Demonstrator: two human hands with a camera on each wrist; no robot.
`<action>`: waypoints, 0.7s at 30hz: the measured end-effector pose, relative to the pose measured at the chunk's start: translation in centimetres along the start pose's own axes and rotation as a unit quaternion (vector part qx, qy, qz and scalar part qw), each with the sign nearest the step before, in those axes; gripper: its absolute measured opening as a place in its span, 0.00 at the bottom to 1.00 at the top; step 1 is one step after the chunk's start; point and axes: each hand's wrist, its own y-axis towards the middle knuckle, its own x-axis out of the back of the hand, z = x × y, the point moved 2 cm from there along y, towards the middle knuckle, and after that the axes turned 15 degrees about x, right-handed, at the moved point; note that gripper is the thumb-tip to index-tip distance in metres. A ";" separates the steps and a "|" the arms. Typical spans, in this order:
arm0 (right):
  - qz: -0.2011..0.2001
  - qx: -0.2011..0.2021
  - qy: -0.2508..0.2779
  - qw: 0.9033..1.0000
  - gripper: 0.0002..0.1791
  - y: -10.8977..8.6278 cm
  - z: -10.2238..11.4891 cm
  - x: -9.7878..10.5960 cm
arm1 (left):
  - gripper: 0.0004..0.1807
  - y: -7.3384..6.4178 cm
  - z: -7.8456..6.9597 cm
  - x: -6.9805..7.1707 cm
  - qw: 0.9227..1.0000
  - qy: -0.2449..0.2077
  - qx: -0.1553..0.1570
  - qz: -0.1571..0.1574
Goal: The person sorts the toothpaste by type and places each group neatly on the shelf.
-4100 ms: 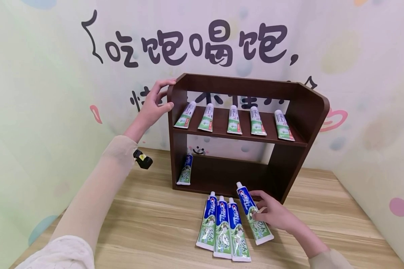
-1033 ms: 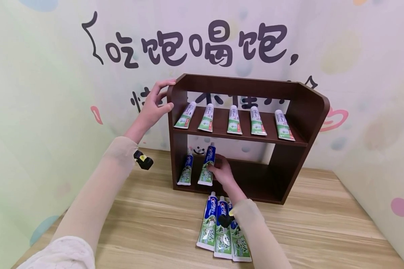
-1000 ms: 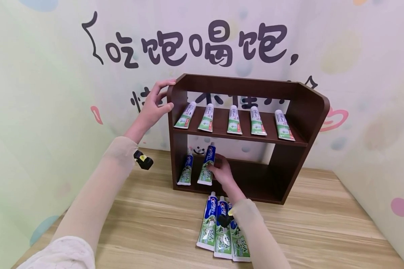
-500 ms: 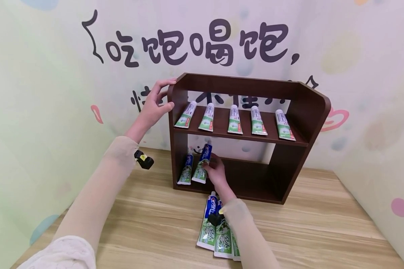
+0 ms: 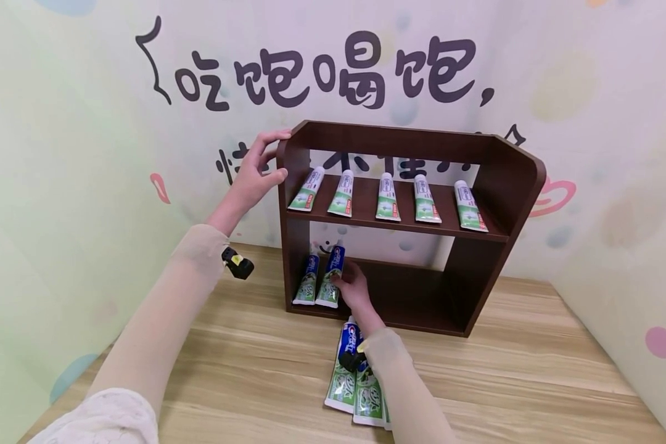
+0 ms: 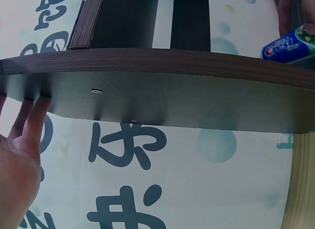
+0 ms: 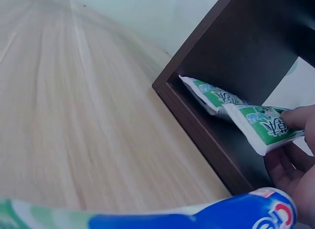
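My right hand (image 5: 355, 288) pinches a blue and green toothpaste tube (image 5: 330, 277) between thumb and fingers, cap end up and leaning back, in the lower compartment of a dark brown shelf (image 5: 422, 305). Directly left of it leans a matching tube (image 5: 308, 280) by the side panel. In the right wrist view, the flat end of the held toothpaste tube (image 7: 263, 128) overlaps the other one. My left hand (image 5: 252, 176) touches the shelf's upper left side. Its fingers extend against the outer panel (image 6: 147, 98) in the left wrist view.
Several white and green tubes (image 5: 387, 197) lean in a row on the upper shelf. Some blue and green tubes (image 5: 341, 385) lie overlapping on the wooden table (image 5: 244, 370), partly hidden by my right forearm. A patterned wall (image 5: 599, 154) stands close behind.
My right hand took a tube from the table into the lower compartment, then shifted it left and down beside the first tube. The left hand stays at the shelf's side.
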 end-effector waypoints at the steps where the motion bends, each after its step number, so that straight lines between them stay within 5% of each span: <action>1: 0.004 0.002 0.000 1.000 0.33 0.0 0.0 0.0 | 0.31 0.0 0.0 0.0 1.000 -0.002 0.000 0.000; 10: 0.052 0.048 -0.026 0.997 0.32 0.1 -0.3 -0.2 | 0.30 0.0 0.0 0.0 1.000 -0.009 -0.004 0.002; 21: 0.109 0.046 -0.061 0.991 0.27 0.0 -0.7 -0.1 | 0.31 0.0 0.0 0.0 1.000 -0.006 -0.002 0.000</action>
